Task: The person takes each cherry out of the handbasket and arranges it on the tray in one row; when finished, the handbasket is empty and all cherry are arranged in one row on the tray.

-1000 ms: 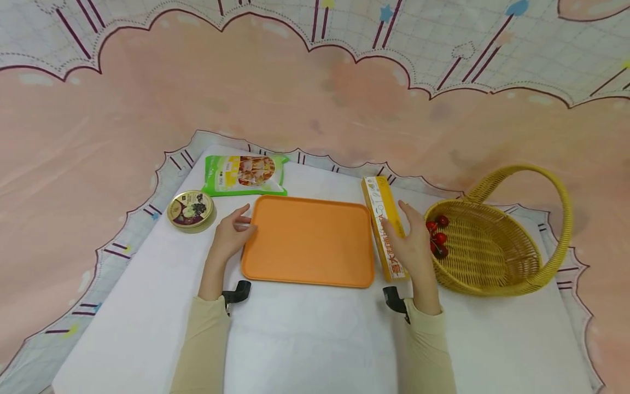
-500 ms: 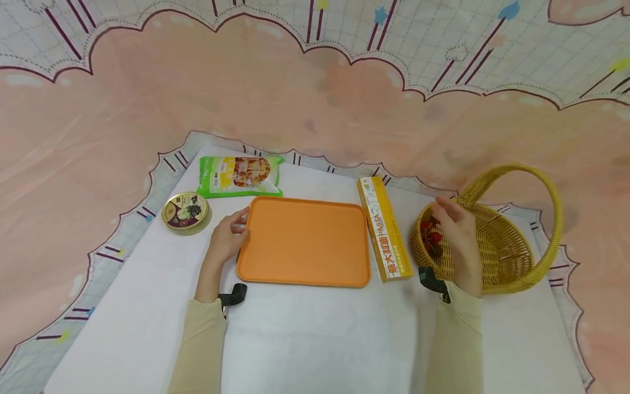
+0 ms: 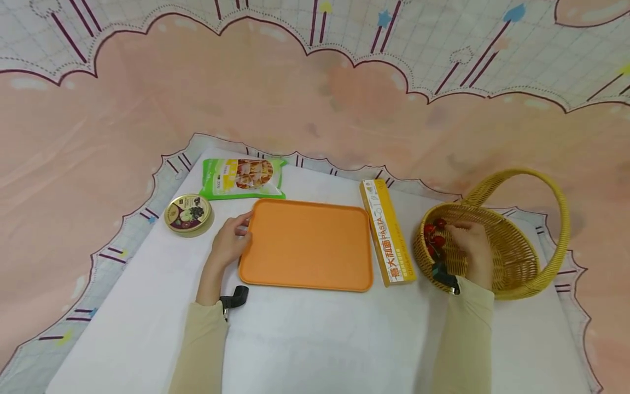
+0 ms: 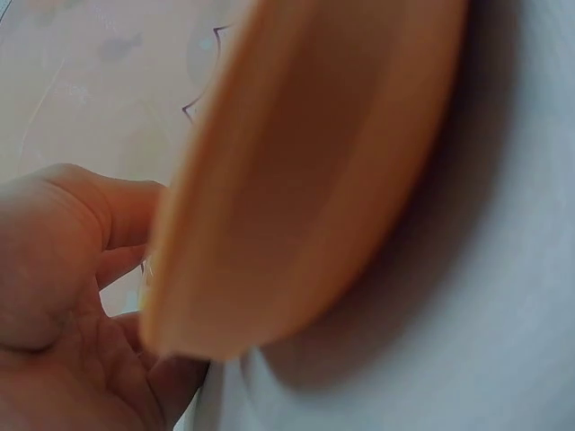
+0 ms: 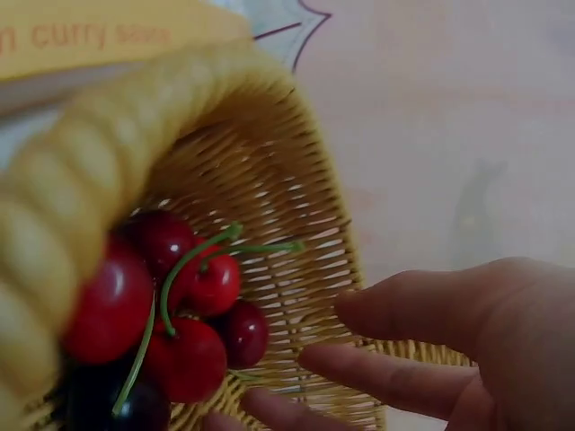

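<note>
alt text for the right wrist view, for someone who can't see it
A person's right hand reaches with straight, spread fingers into a woven yellow basket, close to a bunch of red cherries with green stems lying against the basket's wall. The hand holds nothing; a yellow box shows past the rim.

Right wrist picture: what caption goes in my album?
Right hand reaching toward red cherries in a wicker basket.
</note>
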{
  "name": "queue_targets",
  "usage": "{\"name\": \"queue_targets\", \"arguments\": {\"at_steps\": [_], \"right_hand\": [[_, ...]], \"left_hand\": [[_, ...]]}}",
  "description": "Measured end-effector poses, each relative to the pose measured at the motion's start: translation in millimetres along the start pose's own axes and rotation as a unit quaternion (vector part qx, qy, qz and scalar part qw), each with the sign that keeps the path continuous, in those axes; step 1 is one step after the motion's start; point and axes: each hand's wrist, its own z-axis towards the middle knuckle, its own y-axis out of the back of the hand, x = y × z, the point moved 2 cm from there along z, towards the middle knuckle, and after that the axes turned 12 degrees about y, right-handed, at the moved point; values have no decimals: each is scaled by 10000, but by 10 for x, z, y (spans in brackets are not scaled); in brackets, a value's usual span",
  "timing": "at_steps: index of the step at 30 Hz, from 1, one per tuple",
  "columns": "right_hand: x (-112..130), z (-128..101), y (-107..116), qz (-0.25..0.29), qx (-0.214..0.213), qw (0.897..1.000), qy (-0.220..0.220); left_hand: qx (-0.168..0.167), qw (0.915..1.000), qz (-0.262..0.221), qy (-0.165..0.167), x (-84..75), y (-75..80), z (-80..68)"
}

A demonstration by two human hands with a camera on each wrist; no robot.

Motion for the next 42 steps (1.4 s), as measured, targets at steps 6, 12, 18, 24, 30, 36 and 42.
{"name": "queue_targets", "arguments": {"at_steps": [6, 12, 18, 24, 30, 36, 42], "right_hand": [[-28, 56, -2, -14, 789, 9969, -52], [-23, 118, 42, -24, 1427, 9897, 56], [-54, 184, 59, -260, 1823, 9829, 20], [-65, 206, 59, -572, 1894, 9801, 138], [-32, 152, 87, -442, 1730, 9838, 151], [92, 17, 207, -201, 1112, 9932, 292], [272, -89, 169, 509, 533, 9959, 529]], "left_hand": [[25, 10000, 14, 76, 1, 9, -7], [6, 10000, 33, -3, -21, 0, 12], [24, 10000, -35, -49, -13, -2, 19], [29, 10000, -58, -1, -8, -1, 28], [46, 9999, -93, 48, 7, -7, 10], [42, 9999, -123, 46, 7, 1, -1], [59, 9999, -85, 37, -6, 3, 17]]}}
